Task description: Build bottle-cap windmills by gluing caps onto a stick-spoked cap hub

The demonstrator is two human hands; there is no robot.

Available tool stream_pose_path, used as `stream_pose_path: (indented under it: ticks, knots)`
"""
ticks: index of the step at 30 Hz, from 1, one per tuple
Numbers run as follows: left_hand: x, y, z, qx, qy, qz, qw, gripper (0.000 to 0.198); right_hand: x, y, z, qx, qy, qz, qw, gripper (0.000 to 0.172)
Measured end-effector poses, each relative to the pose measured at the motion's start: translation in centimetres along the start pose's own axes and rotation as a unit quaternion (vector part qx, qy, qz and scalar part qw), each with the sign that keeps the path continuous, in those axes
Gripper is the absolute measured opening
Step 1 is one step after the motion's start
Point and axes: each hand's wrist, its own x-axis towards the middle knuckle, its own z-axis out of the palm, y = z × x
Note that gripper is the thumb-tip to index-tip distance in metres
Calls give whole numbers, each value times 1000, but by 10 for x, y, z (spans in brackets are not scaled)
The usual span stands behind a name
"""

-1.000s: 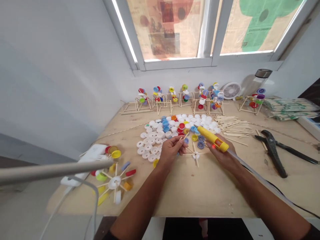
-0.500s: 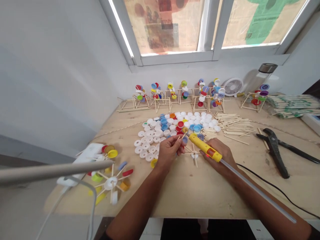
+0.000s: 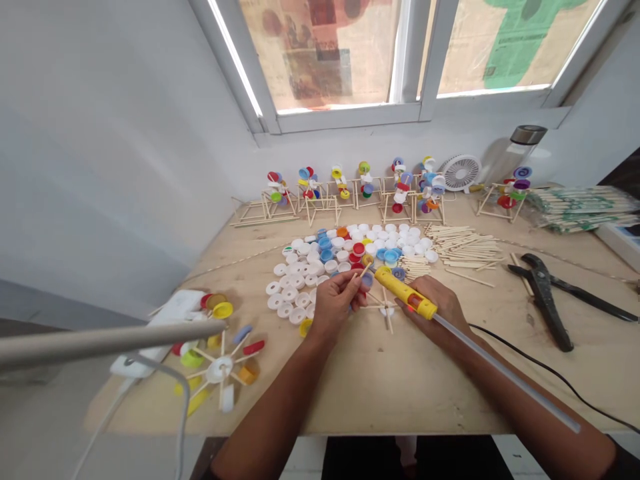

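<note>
My left hand (image 3: 335, 308) is pinched around a thin wooden stick (image 3: 364, 271), and a blue bottle cap (image 3: 367, 281) sits against its fingers, partly hidden. My right hand (image 3: 435, 310) grips a yellow hot glue gun (image 3: 404, 293), with a long clear glue stick (image 3: 505, 375) trailing from its rear. The gun's nozzle points up and left, very close to the wooden stick's tip. Below my hands lies a small star of crossed wooden sticks (image 3: 384, 310), partly hidden by them.
White and coloured bottle caps (image 3: 300, 283) lie heaped left of my hands, with loose wooden sticks (image 3: 465, 248) to the right. Black pliers (image 3: 545, 299) lie on the plywood table (image 3: 400, 383). Several cap windmills stand along the wall. A thick pale pole (image 3: 100, 343) crosses the foreground.
The glue gun has swung toward my left hand, its nozzle now nearer the wooden stick. The whole view has shifted slightly, and the far end of the glue stick has come into sight.
</note>
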Motion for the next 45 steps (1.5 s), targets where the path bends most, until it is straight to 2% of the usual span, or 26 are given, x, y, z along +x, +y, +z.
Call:
stream_pose_path:
  ticks: [19, 34, 45]
  knots:
    - [-1, 1, 0, 0, -1, -9, 1000, 35, 0, 1, 0, -23, -8, 9, 1000, 22]
    - [-2, 1, 1, 7, -3, -8, 1000, 37, 0, 7, 1, -46, 14, 19, 999, 23]
    - [0, -1, 0, -5, -12, -12, 1000, 39, 2, 7, -3, 2, 24, 33, 999, 15]
